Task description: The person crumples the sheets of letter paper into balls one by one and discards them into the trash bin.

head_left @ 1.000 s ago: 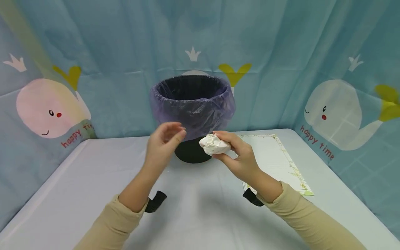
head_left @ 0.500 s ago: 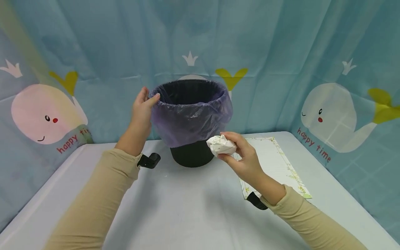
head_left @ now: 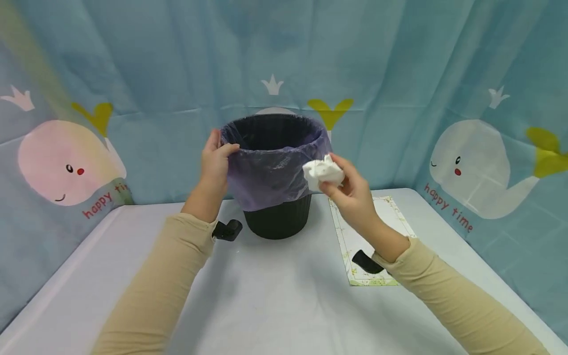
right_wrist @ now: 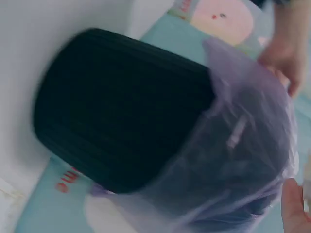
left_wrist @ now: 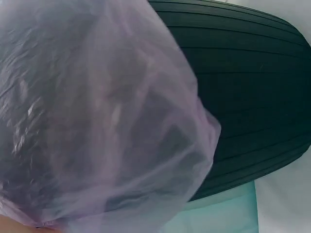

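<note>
A dark ribbed trash can [head_left: 277, 222] stands on the table, lined with a purple plastic bag [head_left: 270, 177] folded over its rim. My left hand [head_left: 213, 165] grips the can's left rim through the bag, thumb on the near side. In front of the can's right side, below rim height in the head view, my right hand [head_left: 355, 197] pinches a crumpled white paper ball [head_left: 323, 172] between thumb and fingers. The left wrist view is filled by the bag [left_wrist: 107, 111] and the can's ribbed wall [left_wrist: 252, 92]. Only a sliver of the paper shows in the right wrist view.
A white sheet with a floral border [head_left: 350, 241] lies flat on the table at right, partly under my right forearm. The white table [head_left: 275, 301] backs onto a blue curtain [head_left: 177, 59] printed with whales, which also runs along both sides.
My left hand has moved from before the can to its left rim and taken hold. My right hand has raised the paper ball toward the can.
</note>
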A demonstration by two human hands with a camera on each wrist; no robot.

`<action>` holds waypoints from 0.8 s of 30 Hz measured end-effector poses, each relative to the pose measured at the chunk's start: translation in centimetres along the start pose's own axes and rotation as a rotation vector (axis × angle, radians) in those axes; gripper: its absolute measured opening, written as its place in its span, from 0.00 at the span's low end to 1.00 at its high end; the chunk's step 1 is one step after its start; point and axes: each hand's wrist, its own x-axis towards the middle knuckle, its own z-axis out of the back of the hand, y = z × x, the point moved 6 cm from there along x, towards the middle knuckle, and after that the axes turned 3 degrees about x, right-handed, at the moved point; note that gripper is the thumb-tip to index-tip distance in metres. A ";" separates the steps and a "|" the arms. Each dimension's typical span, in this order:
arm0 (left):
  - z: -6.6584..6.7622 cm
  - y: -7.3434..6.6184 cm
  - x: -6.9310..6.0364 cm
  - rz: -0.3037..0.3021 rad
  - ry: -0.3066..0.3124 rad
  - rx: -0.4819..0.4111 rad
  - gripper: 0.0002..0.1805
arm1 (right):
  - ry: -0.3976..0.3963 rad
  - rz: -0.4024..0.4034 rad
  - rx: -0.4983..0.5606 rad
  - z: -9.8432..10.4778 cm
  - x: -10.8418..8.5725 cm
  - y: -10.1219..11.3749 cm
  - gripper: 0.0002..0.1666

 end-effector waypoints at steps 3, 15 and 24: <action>-0.1 0.0 0.0 -0.009 -0.023 -0.022 0.41 | -0.063 -0.034 0.061 0.1 3.6 0.9 0.34; -0.7 0.4 0.2 0.002 -0.057 -0.022 0.40 | -0.085 -0.477 -0.225 -1.3 14.2 -1.0 0.45; -0.9 0.2 0.1 -0.008 -0.049 -0.028 0.41 | -0.064 -0.510 -0.301 0.1 13.6 -1.2 0.46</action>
